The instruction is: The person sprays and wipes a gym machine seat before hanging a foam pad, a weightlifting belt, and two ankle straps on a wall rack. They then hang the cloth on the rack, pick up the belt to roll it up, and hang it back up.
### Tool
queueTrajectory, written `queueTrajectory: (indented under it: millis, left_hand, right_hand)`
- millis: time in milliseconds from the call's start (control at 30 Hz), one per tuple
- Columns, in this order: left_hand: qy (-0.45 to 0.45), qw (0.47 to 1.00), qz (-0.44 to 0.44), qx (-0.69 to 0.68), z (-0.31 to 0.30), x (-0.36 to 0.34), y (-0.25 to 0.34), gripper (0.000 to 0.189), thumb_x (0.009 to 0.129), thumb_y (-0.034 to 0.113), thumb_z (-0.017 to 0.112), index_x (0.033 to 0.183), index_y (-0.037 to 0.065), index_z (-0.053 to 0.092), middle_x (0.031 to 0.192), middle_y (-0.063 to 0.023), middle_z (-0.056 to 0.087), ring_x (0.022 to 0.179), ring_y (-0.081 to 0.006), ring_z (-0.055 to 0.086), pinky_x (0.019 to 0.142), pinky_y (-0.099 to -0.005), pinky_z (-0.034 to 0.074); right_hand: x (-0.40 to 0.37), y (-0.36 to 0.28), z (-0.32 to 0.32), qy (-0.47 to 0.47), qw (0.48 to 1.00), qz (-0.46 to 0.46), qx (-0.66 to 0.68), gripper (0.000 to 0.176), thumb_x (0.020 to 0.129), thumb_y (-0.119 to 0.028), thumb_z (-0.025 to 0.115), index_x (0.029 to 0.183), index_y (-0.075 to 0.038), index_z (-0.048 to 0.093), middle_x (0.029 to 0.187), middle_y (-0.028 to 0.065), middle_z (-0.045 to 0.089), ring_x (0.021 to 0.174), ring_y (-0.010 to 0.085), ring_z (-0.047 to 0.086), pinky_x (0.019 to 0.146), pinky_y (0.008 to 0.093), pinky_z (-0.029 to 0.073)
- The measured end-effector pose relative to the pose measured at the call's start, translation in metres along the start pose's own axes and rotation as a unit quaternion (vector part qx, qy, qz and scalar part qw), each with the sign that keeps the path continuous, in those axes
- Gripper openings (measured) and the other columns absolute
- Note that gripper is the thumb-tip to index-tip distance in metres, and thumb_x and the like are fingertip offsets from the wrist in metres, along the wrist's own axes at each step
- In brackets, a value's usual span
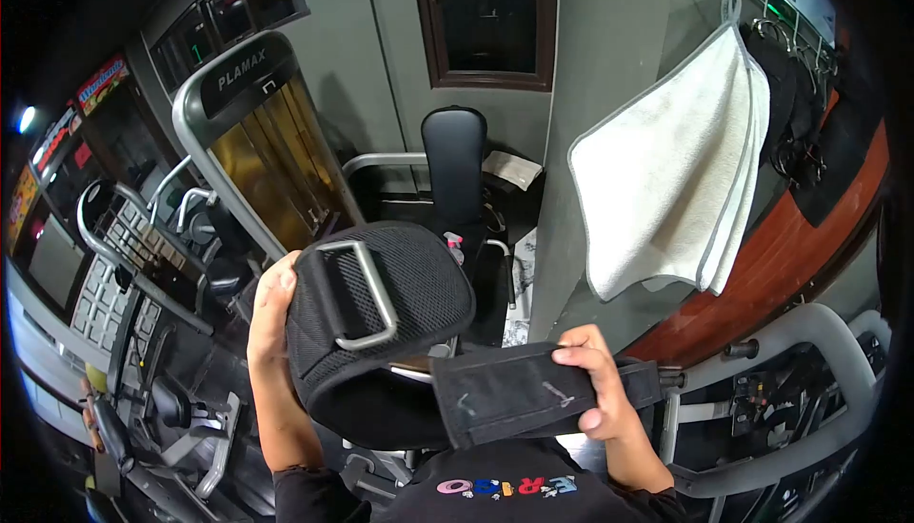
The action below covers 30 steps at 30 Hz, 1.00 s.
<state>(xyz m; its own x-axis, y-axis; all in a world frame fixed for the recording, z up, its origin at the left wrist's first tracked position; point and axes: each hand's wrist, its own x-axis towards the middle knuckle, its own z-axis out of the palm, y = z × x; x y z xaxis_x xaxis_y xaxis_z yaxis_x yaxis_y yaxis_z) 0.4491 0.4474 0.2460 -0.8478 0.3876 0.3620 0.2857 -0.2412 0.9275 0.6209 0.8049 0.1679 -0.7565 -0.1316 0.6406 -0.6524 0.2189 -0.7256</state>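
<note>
A black padded mesh belt [428, 280] with a silver metal loop is held up in front of the chest. My left hand [273, 309] grips its left edge, the thumb on the outer side and the other fingers hidden behind. The flat black strap end [505, 394] stretches toward the right, with my right hand [600, 385] closed around it, thumb and fingers on its face. Between the hands the belt curves, its dark inner side partly showing below the mesh part.
A white towel [671, 161] hangs from a wall rack at the right. A weight machine [276, 142] and a black padded seat back [454, 166] stand ahead. Grey machine frames [838, 352] are at the lower right, more gym equipment at the left.
</note>
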Motion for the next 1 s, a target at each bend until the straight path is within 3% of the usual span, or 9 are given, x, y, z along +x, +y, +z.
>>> queueTrajectory:
  millis: [167, 267, 333, 367, 500, 567, 700, 833, 1000]
  left_hand:
    - [0.02, 0.999, -0.016, 0.024, 0.008, -0.008, 0.002, 0.043, 0.094, 0.04, 0.063, 0.105, -0.002, 0.062, 0.092, -0.0018, 0.064, 0.081, -0.0072, 0.059, 0.073, -0.021, 0.047]
    - [-0.004, 0.999, 0.004, 0.049, 0.009, -0.014, 0.002, 0.044, 0.091, 0.044, 0.066, 0.098, 0.0, 0.061, 0.089, 0.0003, 0.061, 0.079, -0.0062, 0.056, 0.071, -0.0208, 0.045]
    - [-0.044, 0.998, -0.046, 0.03, 0.013, -0.02, 0.001, 0.044, 0.089, 0.045, 0.068, 0.094, 0.001, 0.061, 0.087, 0.0013, 0.06, 0.079, -0.0059, 0.054, 0.071, -0.0211, 0.043]
    - [-0.058, 0.996, -0.059, 0.024, 0.017, -0.021, 0.002, 0.043, 0.09, 0.044, 0.068, 0.093, 0.002, 0.06, 0.087, 0.0014, 0.06, 0.08, -0.0057, 0.053, 0.072, -0.0218, 0.043]
    - [-0.088, 0.992, -0.087, 0.009, 0.029, -0.026, 0.002, 0.044, 0.091, 0.045, 0.067, 0.093, 0.002, 0.06, 0.087, 0.0015, 0.059, 0.081, -0.0056, 0.052, 0.073, -0.0216, 0.043]
    - [-0.097, 0.992, -0.077, 0.02, 0.032, -0.027, 0.002, 0.046, 0.091, 0.047, 0.067, 0.094, 0.001, 0.061, 0.088, 0.0012, 0.059, 0.083, -0.006, 0.052, 0.074, -0.0219, 0.042]
    - [-0.136, 0.984, -0.107, 0.048, 0.049, -0.029, 0.007, 0.047, 0.094, 0.045, 0.065, 0.097, -0.001, 0.061, 0.091, 0.0012, 0.059, 0.086, -0.0076, 0.052, 0.076, -0.0237, 0.042]
    - [-0.243, 0.934, -0.09, 0.247, 0.08, -0.019, 0.018, 0.035, 0.099, 0.033, 0.058, 0.1, -0.002, 0.06, 0.082, -0.006, 0.064, 0.078, -0.0112, 0.058, 0.072, -0.0296, 0.048]
    - [-0.24, 0.932, -0.11, 0.25, 0.098, -0.023, 0.015, 0.036, 0.099, 0.033, 0.058, 0.1, -0.003, 0.061, 0.083, -0.0068, 0.065, 0.079, -0.0117, 0.059, 0.073, -0.0288, 0.048]
  right_hand:
    - [0.001, 0.01, -0.001, 0.078, 0.997, -0.014, -0.002, 0.078, 0.086, -0.07, 0.061, 0.131, -0.006, 0.059, 0.113, 0.0168, 0.045, 0.097, 0.025, 0.051, 0.085, 0.0359, 0.044]
    - [0.011, 0.008, -0.006, 0.037, 0.998, -0.005, -0.044, 0.07, 0.085, -0.061, 0.069, 0.13, -0.008, 0.062, 0.112, 0.0164, 0.045, 0.095, 0.0255, 0.052, 0.084, 0.0362, 0.045]
    - [0.017, 0.006, -0.009, 0.015, 0.994, -0.016, -0.109, 0.062, 0.082, -0.05, 0.076, 0.129, -0.011, 0.065, 0.111, 0.0156, 0.045, 0.093, 0.0263, 0.052, 0.083, 0.0373, 0.047]
    - [0.018, 0.003, -0.011, 0.008, 0.994, -0.006, -0.107, 0.059, 0.078, -0.042, 0.079, 0.128, -0.013, 0.066, 0.116, 0.0171, 0.046, 0.098, 0.0303, 0.055, 0.088, 0.0409, 0.048]
    - [0.028, -0.004, -0.028, -0.032, 0.988, -0.037, -0.145, 0.057, 0.077, -0.038, 0.079, 0.128, -0.013, 0.066, 0.122, 0.0183, 0.047, 0.107, 0.0334, 0.055, 0.094, 0.043, 0.047]
    - [0.03, -0.004, -0.035, -0.115, 0.98, -0.003, -0.161, 0.059, 0.077, -0.031, 0.078, 0.131, -0.013, 0.063, 0.127, 0.0175, 0.049, 0.115, 0.0346, 0.054, 0.099, 0.0428, 0.045]
    - [0.031, 0.002, -0.038, -0.202, 0.976, 0.077, -0.005, 0.074, 0.077, -0.024, 0.077, 0.143, -0.006, 0.049, 0.124, 0.0149, 0.051, 0.117, 0.0306, 0.053, 0.102, 0.0383, 0.042]
    - [0.034, 0.016, -0.043, -0.28, 0.947, 0.144, 0.061, 0.088, 0.076, -0.03, 0.081, 0.15, -0.007, 0.038, 0.13, 0.0154, 0.05, 0.124, 0.0312, 0.051, 0.107, 0.0391, 0.039]
    - [0.022, 0.026, -0.038, -0.299, 0.942, 0.146, 0.043, 0.094, 0.071, -0.04, 0.087, 0.148, -0.01, 0.04, 0.128, 0.0155, 0.051, 0.122, 0.0325, 0.052, 0.105, 0.0405, 0.041]
